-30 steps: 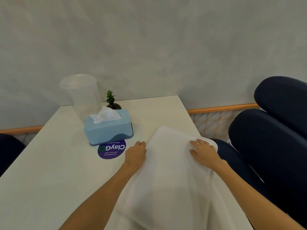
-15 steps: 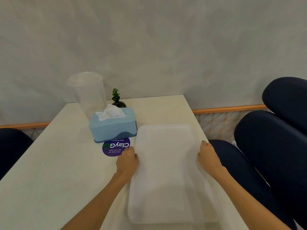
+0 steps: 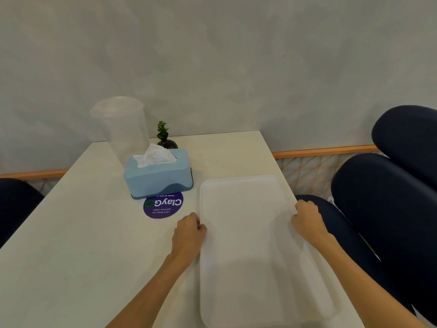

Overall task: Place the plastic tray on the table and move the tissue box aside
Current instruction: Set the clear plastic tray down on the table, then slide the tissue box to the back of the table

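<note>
A translucent white plastic tray [image 3: 250, 245] lies flat along the right side of the cream table [image 3: 71, 245]. My left hand [image 3: 188, 235] grips its left rim with curled fingers. My right hand [image 3: 307, 220] grips its right rim, close to the table's right edge. A light blue tissue box [image 3: 158, 177], with a white tissue sticking out of its top, stands to the left of the tray's far end, a small gap apart from it.
A round purple sticker [image 3: 163, 204] lies just in front of the tissue box. Behind the box stand a tall clear plastic container [image 3: 123, 129] and a small plant in a dark vase [image 3: 165, 139]. Dark blue seats [image 3: 387, 197] flank the table's right side.
The tray went from tilted up to lying flat on the table. My hands moved from its top surface to its two side rims.
</note>
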The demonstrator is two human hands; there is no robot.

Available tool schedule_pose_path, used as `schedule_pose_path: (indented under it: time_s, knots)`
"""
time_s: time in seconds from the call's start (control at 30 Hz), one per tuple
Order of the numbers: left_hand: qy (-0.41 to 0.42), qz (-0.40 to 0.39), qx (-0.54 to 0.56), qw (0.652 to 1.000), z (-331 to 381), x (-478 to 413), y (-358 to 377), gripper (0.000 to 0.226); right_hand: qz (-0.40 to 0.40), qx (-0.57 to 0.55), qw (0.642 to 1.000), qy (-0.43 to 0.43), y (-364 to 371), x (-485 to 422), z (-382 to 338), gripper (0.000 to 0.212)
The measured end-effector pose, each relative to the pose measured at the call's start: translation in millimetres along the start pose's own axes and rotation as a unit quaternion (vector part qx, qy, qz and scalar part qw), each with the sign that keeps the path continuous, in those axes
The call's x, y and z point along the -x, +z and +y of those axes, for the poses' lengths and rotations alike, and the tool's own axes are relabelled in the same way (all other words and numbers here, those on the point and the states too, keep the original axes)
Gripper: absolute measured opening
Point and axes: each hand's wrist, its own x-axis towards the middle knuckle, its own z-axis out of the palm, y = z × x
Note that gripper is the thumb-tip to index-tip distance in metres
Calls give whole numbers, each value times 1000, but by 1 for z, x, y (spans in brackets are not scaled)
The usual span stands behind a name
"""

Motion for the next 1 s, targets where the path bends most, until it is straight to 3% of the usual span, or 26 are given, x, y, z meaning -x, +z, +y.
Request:
schedule_pose_path:
  time_s: [0.47, 0.7, 0.9, 1.0]
  knots:
    - [3, -22, -4, 1000, -2, 6, -4, 24, 3, 7, 1000, 6, -5, 14, -2, 30]
    - [-8, -28, -27, 999, -10, -6, -30, 34, 47, 63, 996, -47, -9, 11, -25, 43]
    - [-81, 31, -21, 996, -26, -40, -69, 30, 25, 7, 995, -95, -4, 4, -66, 48]
    - [-210, 70, 31, 975, -79, -68, -94, 23, -57, -47, 984, -163, 25, -12, -119, 50]
